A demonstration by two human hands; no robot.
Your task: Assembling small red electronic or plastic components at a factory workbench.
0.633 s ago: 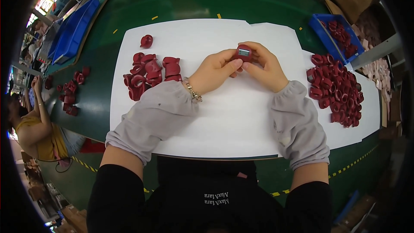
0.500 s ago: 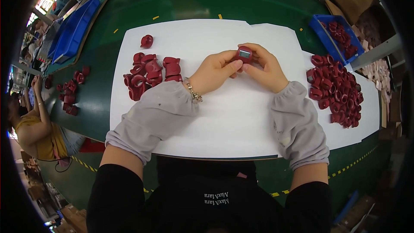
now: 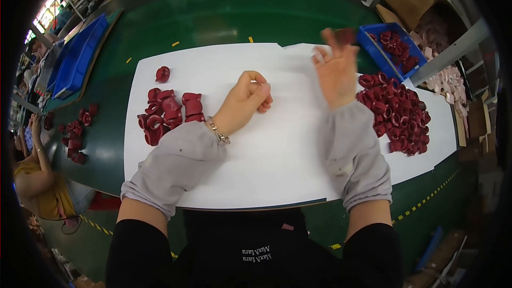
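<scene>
Showing its palm, right hand (image 3: 337, 72): raised above the upper right of the white sheet, fingers apart and blurred.
Blurred red piece (image 3: 345, 36): at the right hand's fingertips, just beside the blue tray (image 3: 377, 57); I cannot tell whether it is pinched or loose.
Left hand (image 3: 246, 101): fingers curled in, thumb close to the index finger, over the middle of the sheet; the inside is hidden, so I cannot tell whether it grasps anything.
Wrists: a beaded bracelet (image 3: 219, 130) on the left; grey sleeve covers (image 3: 188, 146) on both forearms.
White sheet (image 3: 277, 160): spread under both hands on a green table (image 3: 224, 21).
Left group (image 3: 170, 105): dark red curved pieces near the left forearm, with a single piece (image 3: 163, 74) beyond them.
Right heap (image 3: 397, 112): many more, piled close together beside the right forearm.
Blue tray: past the heap, red pieces inside.
Far left: scattered red pieces (image 3: 74, 141), another blue tray (image 3: 80, 56), and a co-worker (image 3: 37, 189) in yellow.
</scene>
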